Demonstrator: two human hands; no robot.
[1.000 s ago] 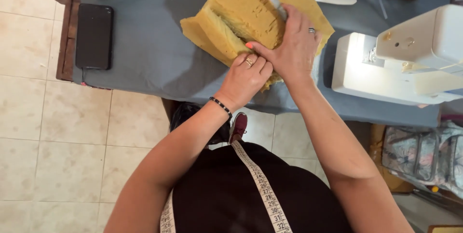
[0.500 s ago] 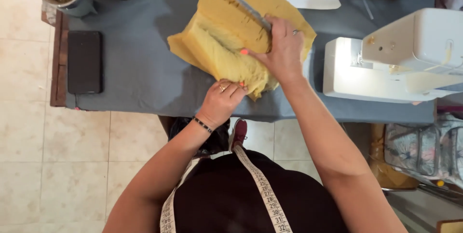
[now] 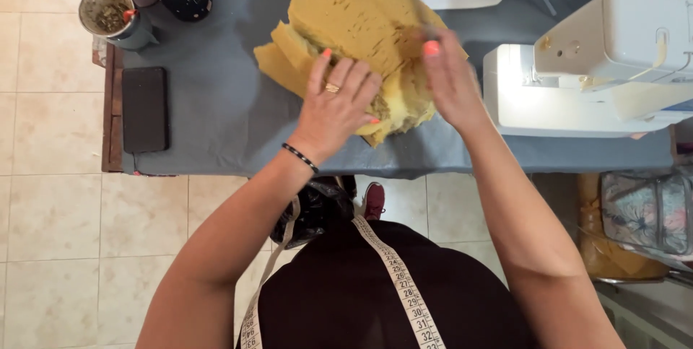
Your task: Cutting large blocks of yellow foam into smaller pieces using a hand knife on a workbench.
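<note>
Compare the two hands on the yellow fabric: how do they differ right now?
The left hand lies flat with fingers spread on the near part of the yellow fabric; the right hand is at the fabric's right edge, fingers together and blurred. The left hand shows a ring and a dark beaded bracelet; the right hand shows neither. Both have orange-painted nails and touch the fabric.

Both my arms reach forward from my chest, bare to the shoulder. My left hand lies palm down with the fingers spread and slightly curled, pressing flat (a ring on one finger, a dark beaded band at the wrist). My right hand is a little blurred, fingers extended forward and close together, thumb tucked toward the left hand, no closed grip that I can make out.
</note>
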